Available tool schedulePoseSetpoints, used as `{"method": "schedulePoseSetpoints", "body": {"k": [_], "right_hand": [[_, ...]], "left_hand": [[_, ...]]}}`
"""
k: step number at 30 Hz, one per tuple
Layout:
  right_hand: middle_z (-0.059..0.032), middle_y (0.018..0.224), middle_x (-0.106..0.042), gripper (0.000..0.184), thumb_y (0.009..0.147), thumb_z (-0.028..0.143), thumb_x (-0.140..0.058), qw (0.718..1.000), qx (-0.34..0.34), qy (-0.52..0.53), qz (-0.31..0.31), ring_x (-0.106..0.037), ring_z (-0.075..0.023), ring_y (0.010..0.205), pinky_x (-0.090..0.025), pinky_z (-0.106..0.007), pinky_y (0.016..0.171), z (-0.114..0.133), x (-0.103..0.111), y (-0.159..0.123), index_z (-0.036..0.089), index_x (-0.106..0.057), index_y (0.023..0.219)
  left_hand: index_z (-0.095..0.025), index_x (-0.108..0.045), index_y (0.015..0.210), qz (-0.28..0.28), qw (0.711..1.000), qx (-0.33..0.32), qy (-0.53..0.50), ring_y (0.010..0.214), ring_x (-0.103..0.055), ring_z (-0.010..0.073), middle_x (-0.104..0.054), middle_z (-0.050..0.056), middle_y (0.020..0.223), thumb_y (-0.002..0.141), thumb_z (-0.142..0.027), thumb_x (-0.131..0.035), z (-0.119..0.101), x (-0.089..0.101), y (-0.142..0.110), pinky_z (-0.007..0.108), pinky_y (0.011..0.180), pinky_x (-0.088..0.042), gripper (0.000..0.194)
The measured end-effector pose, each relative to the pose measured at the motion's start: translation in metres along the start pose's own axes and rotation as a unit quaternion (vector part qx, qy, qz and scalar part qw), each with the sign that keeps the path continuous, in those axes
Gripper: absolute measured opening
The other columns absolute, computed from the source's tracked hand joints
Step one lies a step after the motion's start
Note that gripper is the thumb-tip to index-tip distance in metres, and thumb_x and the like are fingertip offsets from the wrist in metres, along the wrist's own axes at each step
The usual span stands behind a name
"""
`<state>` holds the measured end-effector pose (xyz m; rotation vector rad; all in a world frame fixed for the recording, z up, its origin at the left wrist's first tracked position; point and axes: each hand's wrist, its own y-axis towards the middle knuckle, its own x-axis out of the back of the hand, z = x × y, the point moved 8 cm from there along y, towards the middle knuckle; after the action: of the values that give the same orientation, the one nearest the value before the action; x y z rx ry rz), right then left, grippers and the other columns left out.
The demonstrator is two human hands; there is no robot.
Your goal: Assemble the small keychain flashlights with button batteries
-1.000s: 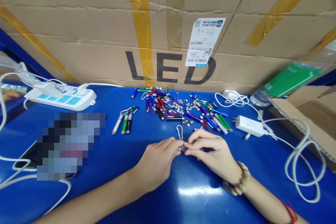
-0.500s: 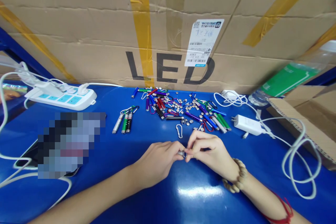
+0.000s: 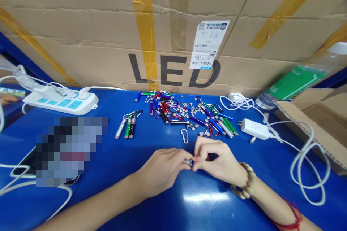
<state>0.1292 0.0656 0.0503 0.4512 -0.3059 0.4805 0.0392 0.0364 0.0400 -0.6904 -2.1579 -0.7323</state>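
Observation:
My left hand (image 3: 162,168) is closed round a small silver penlight tube (image 3: 187,161), and most of the tube is hidden in its fingers. At the tube's right end, my right hand (image 3: 214,157) has thumb and forefinger pinched together. Whatever those fingertips hold is too small and covered to make out. Just beyond the hands lies a silver carabiner clip (image 3: 184,136). Further back are loose button cells (image 3: 184,109) among several coloured penlights, such as a purple penlight (image 3: 199,121). A silver penlight (image 3: 120,129), a green one (image 3: 128,129) and a black one (image 3: 132,128) lie side by side to the left.
A white power strip (image 3: 62,101) with plugs and a pixelated phone-like object (image 3: 24,162) are on the left. To the right are a white charger (image 3: 255,129) with looped cable, a plastic bottle (image 3: 298,79) and an open carton (image 3: 311,130). A large cardboard box (image 3: 108,25) stands behind.
The view has shifted slightly. Both hands remain together at the tube's end, and a little more of the tube and its end shows between them.

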Motion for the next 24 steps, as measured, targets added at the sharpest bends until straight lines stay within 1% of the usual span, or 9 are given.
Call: {"method": "schedulePoseSetpoints", "body": {"k": [5, 10, 16, 21, 24], "right_hand": [[-0.0014, 0.056, -0.054, 0.036, 0.070, 0.037, -0.067, 1.000, -0.009, 0.000, -0.015, -0.047, -0.0084, 0.050, -0.038, -0.021, 0.045, 0.000, 0.001, -0.001, 0.014, -0.053, 0.046], [-0.0013, 0.057, -0.054, 0.034, 0.071, 0.035, -0.067, 0.999, -0.028, 0.000, -0.024, -0.046, -0.0088, 0.051, -0.037, -0.022, 0.046, -0.003, 0.001, -0.001, 0.015, -0.051, 0.048], [0.0010, 0.058, -0.049, 0.036, 0.071, 0.034, -0.065, 0.996, -0.082, 0.028, -0.017, -0.042, -0.0075, 0.050, -0.034, -0.022, 0.046, -0.015, -0.001, -0.003, 0.015, -0.044, 0.049], [0.0011, 0.059, -0.049, 0.032, 0.071, 0.030, -0.065, 0.994, -0.104, 0.040, -0.019, -0.042, -0.0079, 0.051, -0.033, -0.022, 0.046, -0.019, -0.003, -0.004, 0.016, -0.045, 0.052], [0.0011, 0.059, -0.050, 0.031, 0.072, 0.029, -0.064, 0.993, -0.109, 0.043, -0.021, -0.042, -0.0076, 0.051, -0.033, -0.021, 0.046, -0.019, -0.003, -0.004, 0.016, -0.044, 0.052]], "left_hand": [[-0.018, -0.051, 0.094, -0.026, 1.000, -0.010, 0.005, 0.070, -0.059, 0.0109, -0.065, 0.000, 0.081, 0.093, -0.022, -0.031, -0.003, 0.004, -0.001, 0.022, 0.065, -0.046, 0.021], [-0.017, -0.051, 0.096, -0.052, 0.998, -0.020, 0.035, 0.070, -0.059, 0.0118, -0.066, 0.001, 0.083, 0.093, -0.023, -0.031, -0.003, 0.006, 0.000, 0.023, 0.065, -0.046, 0.021], [-0.018, -0.052, 0.097, -0.061, 0.997, 0.007, 0.039, 0.072, -0.060, 0.0130, -0.065, 0.000, 0.081, 0.093, -0.023, -0.031, 0.002, 0.004, -0.001, 0.024, 0.065, -0.046, 0.022], [-0.018, -0.051, 0.099, -0.054, 0.998, 0.020, 0.027, 0.075, -0.060, 0.0133, -0.065, 0.001, 0.084, 0.093, -0.023, -0.032, 0.004, 0.002, -0.001, 0.024, 0.067, -0.047, 0.021], [-0.018, -0.052, 0.097, -0.059, 0.997, 0.032, 0.049, 0.074, -0.060, 0.0138, -0.065, 0.000, 0.082, 0.093, -0.024, -0.032, 0.005, 0.002, 0.000, 0.025, 0.066, -0.046, 0.021]]}}
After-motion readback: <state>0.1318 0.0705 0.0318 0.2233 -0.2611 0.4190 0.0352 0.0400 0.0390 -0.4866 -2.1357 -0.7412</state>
